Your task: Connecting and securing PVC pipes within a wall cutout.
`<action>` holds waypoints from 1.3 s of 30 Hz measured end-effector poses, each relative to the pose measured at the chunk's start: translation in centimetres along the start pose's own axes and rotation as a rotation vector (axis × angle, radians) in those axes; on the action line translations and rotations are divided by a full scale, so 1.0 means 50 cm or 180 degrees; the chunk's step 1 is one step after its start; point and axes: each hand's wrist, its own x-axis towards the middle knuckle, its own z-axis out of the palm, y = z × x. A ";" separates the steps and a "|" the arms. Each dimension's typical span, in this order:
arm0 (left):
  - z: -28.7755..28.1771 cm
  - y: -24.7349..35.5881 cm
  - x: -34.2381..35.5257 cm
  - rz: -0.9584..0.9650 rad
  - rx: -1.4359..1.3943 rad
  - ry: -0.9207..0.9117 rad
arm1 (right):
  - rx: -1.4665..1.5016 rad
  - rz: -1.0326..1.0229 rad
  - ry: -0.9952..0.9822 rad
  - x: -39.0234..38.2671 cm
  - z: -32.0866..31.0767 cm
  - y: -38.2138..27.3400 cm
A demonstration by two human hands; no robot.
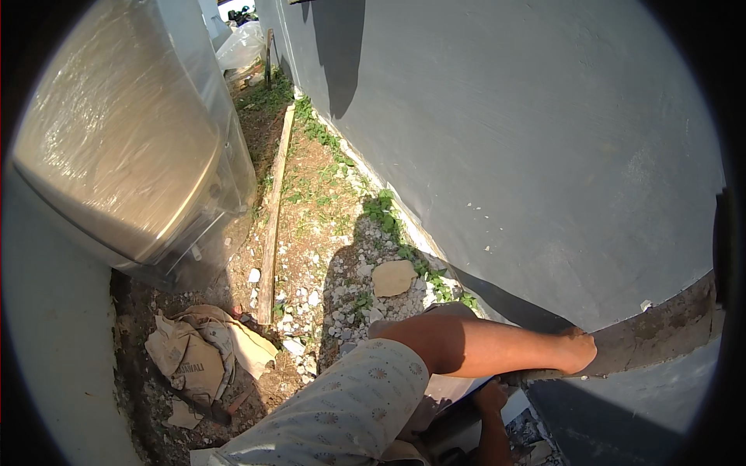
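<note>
My right hand is low in the view, below my raised bare leg. Its fingers look curled, beside a dark gap and a pale strip; what they hold, if anything, is hidden. The forearm comes up from the lower edge. My bare foot rests on a rough concrete ledge at the foot of a grey wall. Pale patterned shorts cover my thigh. My left hand is out of sight.
A large plastic-wrapped panel leans at the left. A long wooden plank lies along the rubble-strewn ground. Crumpled paper sacks lie at lower left, and a flat stone sits near the wall. Weeds grow along its base.
</note>
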 end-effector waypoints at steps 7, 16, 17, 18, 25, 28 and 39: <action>-0.003 0.003 0.005 -0.0093 0.0178 -0.0267 | -0.1681 -0.0506 0.0786 0.001 0.035 0.017; -0.009 0.000 0.000 0.0062 0.0206 -0.0289 | 0.0103 0.0315 -0.0723 0.018 -0.085 -0.026; -0.007 0.000 0.000 0.0069 0.0246 -0.0287 | 0.0184 0.0418 -0.0710 0.020 -0.079 -0.026; -0.006 0.000 0.001 0.0095 0.0252 -0.0217 | 0.0233 0.0523 -0.0659 0.023 -0.067 -0.024; 0.001 -0.005 0.000 0.0132 0.0186 -0.0110 | 0.1978 0.1196 -0.0815 0.041 0.056 0.016; -0.005 -0.006 -0.003 0.0177 0.0159 -0.0071 | 0.4455 0.2121 -0.1023 0.049 0.075 0.032; -0.026 -0.003 -0.005 0.0117 -0.0019 -0.0384 | 0.4569 0.2452 -0.1591 0.047 0.040 0.039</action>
